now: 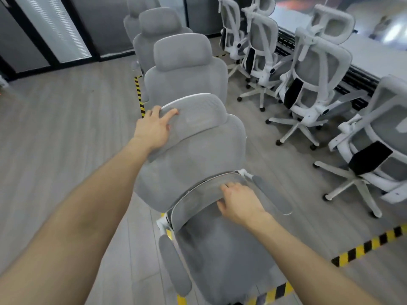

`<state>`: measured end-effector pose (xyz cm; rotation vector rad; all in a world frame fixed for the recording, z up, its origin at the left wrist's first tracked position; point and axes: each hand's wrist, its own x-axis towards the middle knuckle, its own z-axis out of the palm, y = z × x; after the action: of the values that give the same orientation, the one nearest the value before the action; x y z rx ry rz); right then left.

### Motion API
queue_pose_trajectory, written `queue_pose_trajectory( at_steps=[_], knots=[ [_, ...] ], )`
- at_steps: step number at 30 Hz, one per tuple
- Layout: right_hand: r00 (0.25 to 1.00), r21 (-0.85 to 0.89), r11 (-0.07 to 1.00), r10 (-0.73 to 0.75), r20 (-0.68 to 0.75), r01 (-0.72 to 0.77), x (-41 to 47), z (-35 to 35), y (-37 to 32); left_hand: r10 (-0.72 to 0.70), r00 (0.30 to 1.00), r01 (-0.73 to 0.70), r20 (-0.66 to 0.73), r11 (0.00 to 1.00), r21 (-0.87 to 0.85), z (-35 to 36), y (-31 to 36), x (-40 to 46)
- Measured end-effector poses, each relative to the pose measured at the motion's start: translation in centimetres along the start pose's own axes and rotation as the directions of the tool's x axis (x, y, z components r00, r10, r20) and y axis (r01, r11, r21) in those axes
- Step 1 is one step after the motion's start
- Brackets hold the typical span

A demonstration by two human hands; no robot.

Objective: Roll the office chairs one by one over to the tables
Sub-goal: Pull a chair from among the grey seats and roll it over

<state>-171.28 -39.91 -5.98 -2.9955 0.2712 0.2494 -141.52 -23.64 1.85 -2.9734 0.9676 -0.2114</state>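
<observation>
left hand [154, 128]: gripped the headrest [198, 119] of the second chair [191, 155] at its left edge, fingers curled over the top.
right hand [239, 202]: held the top rim of the near chair [220, 245], fingers hooked over the edge, thumb underneath.
near chair: right in front, armrests out to both sides, standing on striped tape [365, 247].
second chair: touching the near one, first in a tight row [176, 62] running away.
tables [374, 56]: upper right, white-frame chairs [308, 84] parked alongside, backs toward camera.
floor [66, 119]: grey wood-look planks.
</observation>
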Motion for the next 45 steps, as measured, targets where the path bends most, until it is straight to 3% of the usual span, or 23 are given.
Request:
queue_pose_trajectory(
  at_steps=[7,15,20,24,26,28,31,36,40,42,45],
  knots=[
    [0.993,0.046,0.993,0.106,-0.044,-0.104,-8.9,2.5,-5.1,0.043,0.988,-0.042,0.152,0.999,-0.008,-2.1,-2.0,-5.9],
    [0.987,0.075,0.986,0.151,-0.046,-0.147,-18.0,5.0,-14.5,0.083,0.978,-0.079,0.193,0.996,-0.029,-5.9,-2.6,-18.4],
    [0.991,0.095,0.99,0.115,-0.063,-0.108,-20.5,6.6,-19.9,0.352,0.929,-0.362,0.114,0.927,0.092,-8.2,-5.4,-22.8],
    [0.992,0.221,0.97,0.114,-0.051,-0.1,-22.8,8.6,-23.4,0.631,0.771,-0.616,-0.087,0.774,0.145,-8.0,-5.6,-23.7],
    [0.991,0.25,0.961,0.129,-0.025,-0.119,-23.9,10.3,-25.4,0.695,0.713,-0.694,-0.087,0.718,0.047,-6.3,-4.2,-24.0],
    [0.977,0.32,0.925,0.215,0.002,-0.204,-24.9,12.0,-27.2,0.697,0.714,-0.696,-0.064,0.696,-0.178,-4.8,-2.4,-24.8],
    [0.925,0.43,0.844,0.378,-0.048,-0.322,-26.4,13.9,-28.6,0.635,0.754,-0.648,-0.165,0.682,-0.339,-3.1,-0.7,-25.6],
    [0.838,0.383,0.796,0.538,-0.092,-0.469,-27.2,14.5,-31.7,0.606,0.767,-0.642,-0.211,0.722,-0.258,-3.6,-1.4,-27.4],
    [0.634,0.415,0.645,0.751,-0.185,-0.642,-25.7,14.7,-35.4,0.648,0.737,-0.675,-0.192,0.717,-0.174,-4.5,-2.9,-29.3],
    [0.52,0.413,0.571,0.82,-0.239,-0.71,-24.6,14.5,-36.2,0.743,0.657,-0.754,-0.13,0.65,-0.093,-5.2,-3.3,-28.5],
    [0.396,0.393,0.497,0.864,-0.312,-0.774,-23.9,14.8,-35.9,0.901,0.433,-0.893,-0.025,0.425,-0.148,-5.2,-4.6,-24.9]
  ],
)
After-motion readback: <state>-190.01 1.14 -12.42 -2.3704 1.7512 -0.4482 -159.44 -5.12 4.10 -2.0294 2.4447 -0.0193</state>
